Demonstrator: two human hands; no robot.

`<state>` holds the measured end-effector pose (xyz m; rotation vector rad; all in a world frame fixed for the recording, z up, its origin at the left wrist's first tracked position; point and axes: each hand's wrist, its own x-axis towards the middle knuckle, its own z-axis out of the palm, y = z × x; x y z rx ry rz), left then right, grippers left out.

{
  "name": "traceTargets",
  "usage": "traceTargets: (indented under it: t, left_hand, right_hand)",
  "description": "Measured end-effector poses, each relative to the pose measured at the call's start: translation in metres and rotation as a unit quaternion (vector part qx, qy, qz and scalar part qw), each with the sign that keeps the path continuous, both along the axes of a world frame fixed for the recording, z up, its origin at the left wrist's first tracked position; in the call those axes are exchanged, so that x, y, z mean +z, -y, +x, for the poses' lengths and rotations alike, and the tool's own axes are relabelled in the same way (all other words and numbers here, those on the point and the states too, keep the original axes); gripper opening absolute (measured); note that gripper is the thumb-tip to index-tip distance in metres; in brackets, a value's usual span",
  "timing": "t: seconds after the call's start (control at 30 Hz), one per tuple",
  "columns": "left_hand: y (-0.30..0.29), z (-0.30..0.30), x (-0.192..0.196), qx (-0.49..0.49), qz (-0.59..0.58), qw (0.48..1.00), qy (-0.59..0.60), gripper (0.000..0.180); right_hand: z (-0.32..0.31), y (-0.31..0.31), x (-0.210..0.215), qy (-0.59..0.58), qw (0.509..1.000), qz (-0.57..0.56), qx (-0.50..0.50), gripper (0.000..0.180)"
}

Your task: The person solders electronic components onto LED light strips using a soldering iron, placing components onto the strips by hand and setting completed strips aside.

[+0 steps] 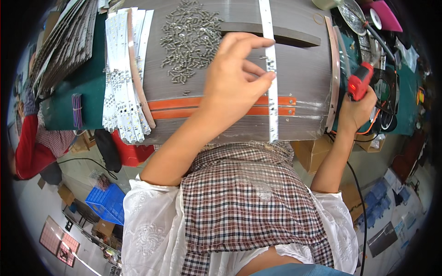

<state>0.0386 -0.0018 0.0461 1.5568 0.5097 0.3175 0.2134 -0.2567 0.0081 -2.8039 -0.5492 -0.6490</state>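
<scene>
My left hand reaches over a narrow white LED circuit strip. Its index finger and thumb are spread apart, and both tips lie at the strip. Between them, a small metal piece sits at the strip's left edge. Off to the right, my right hand grips a red and black pistol-shaped soldering gun, pointing away from me; its tip is blurred. A heap of small metal pieces lies beyond my left hand. Two orange bars run under my left forearm.
A stack of white LED strips lies on the left, beside thin sheets. A dark curved bar is at the back. Cables, a metal dish and a pink cone crowd the right. Another person's red sleeve is at far left.
</scene>
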Motion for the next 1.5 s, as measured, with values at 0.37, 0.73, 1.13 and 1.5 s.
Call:
traceTargets:
  t: [0.37, 0.73, 1.13, 1.5]
  left_hand:
    - [-0.161, -0.127, 0.039, 0.07, 0.202, 0.952, -0.218, 0.045]
    - [-0.124, -0.113, 0.032, 0.125, 0.491, 0.802, -0.316, 0.028]
    - [-0.061, -0.071, -0.012, 0.015, 0.434, 0.873, -0.224, 0.009]
    - [-0.032, -0.055, 0.015, 0.071, 0.232, 0.954, -0.178, 0.011]
  right_hand:
    - [-0.065, -0.02, 0.086, -0.151, 0.864, 0.475, 0.062, 0.04]
    - [-0.099, -0.036, 0.091, -0.298, 0.802, 0.514, 0.066, 0.049]
    - [-0.12, -0.043, 0.103, -0.344, 0.815, 0.461, 0.068, 0.048]
    - [-0.097, -0.045, 0.065, -0.284, 0.833, 0.474, 0.029, 0.043]
